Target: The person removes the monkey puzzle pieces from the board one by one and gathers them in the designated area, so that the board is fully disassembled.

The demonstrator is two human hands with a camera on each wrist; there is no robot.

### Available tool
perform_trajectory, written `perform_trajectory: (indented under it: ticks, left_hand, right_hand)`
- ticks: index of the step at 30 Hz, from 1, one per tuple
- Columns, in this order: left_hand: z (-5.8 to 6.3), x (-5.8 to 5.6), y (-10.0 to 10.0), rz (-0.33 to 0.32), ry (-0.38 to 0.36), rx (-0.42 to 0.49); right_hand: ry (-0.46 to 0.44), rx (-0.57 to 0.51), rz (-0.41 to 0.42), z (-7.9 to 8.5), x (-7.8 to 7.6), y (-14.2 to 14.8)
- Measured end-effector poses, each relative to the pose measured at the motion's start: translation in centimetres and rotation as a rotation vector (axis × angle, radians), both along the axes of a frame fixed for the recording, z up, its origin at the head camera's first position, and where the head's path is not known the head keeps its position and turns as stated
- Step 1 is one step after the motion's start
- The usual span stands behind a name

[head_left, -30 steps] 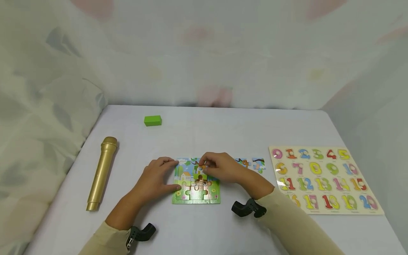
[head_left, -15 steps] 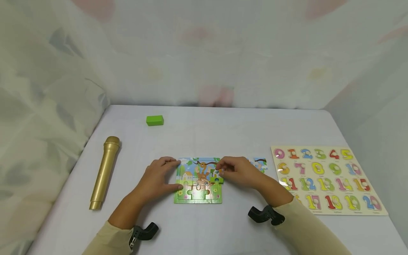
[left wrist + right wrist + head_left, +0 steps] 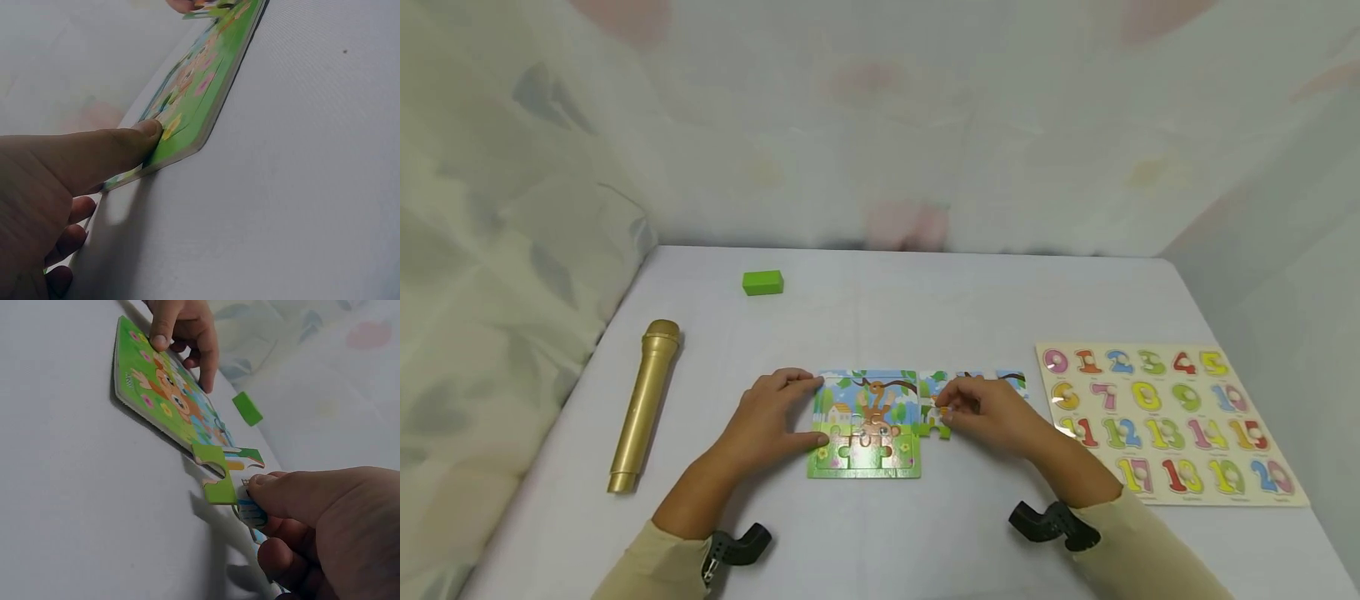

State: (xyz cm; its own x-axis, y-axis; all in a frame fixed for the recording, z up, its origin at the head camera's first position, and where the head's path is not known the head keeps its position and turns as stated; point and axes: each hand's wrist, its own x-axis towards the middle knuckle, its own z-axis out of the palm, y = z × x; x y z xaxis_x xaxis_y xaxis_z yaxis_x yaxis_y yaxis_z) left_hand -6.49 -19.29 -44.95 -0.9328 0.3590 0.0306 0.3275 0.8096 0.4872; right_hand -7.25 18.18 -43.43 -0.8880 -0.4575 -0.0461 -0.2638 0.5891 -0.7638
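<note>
L hand (image 3: 772, 419) is resting at the puzzle board (image 3: 865, 471)'s left side, thumb & fingers spread apart, thumb pressing the glossy printed face near the edge; it isn't closing round anything. R hand (image 3: 988, 412) is pinching a puzzle pc (image 3: 215, 490) btwn thumb & fingers; the pc is thin & flat, w/ a green strip, a pale middle & a rounded notch, & it's being held up off the cloth just beside the board's right edge. Can't tell if pc & board are touching.

Board is lying flat at table centre, rectangular w/ rounded corners & a pale cut edge, showing a brown monkey & knobbed jigsaw joins. Loose pcs (image 3: 1013, 382) are lying in a row to its right, partly hidden by R hand.

Further right, a cream no. board (image 3: 1167, 414) is carrying bright rounded numerals. Far left, a gold cylindrical mic (image 3: 643, 408) w/ domed head is lying slantwise; a green, sharp-edged block (image 3: 763, 283) is sitting toward the back. White tablecloth (image 3: 865, 542) is lying smooth.
</note>
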Motion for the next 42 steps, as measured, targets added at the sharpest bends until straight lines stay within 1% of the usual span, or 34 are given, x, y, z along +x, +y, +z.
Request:
perform_trajectory:
  ticks: [5,16,21,27,30,33,37,42]
  left_hand:
    - [0.1,0.0,0.1,-0.005,0.003,0.010]
    - [0.1,0.0,0.2,-0.008,0.007,-0.004]
    - [0.1,0.0,0.2,-0.009,0.005,-0.008]
    - [0.2,0.1,0.2,-0.017,0.027,-0.011]
    - [0.3,0.2,0.2,-0.023,0.034,-0.029]
    - [0.5,0.3,0.2,-0.023,0.025,-0.057]
    - [0.6,0.4,0.2,-0.032,0.017,-0.084]
    - [0.7,0.5,0.1,-0.057,0.036,-0.095]
  right_hand:
    - [0.042,-0.005,-0.010,-0.4,0.3,0.1]
    - [0.140,0.032,-0.079,-0.6,0.7,-0.4]
    - [0.148,0.049,-0.106,-0.8,1.0,-0.5]
    - [0.152,0.070,-0.138,-1.0,1.2,-0.5]
    - [0.173,0.077,-0.135,-1.2,1.2,-0.5]
    - [0.189,0.080,-0.130,-1.3,1.3,-0.6]
    - [0.189,0.085,-0.133,-1.3,1.3,-0.7]
    - [0.186,0.091,-0.134,-1.4,1.3,-0.7]
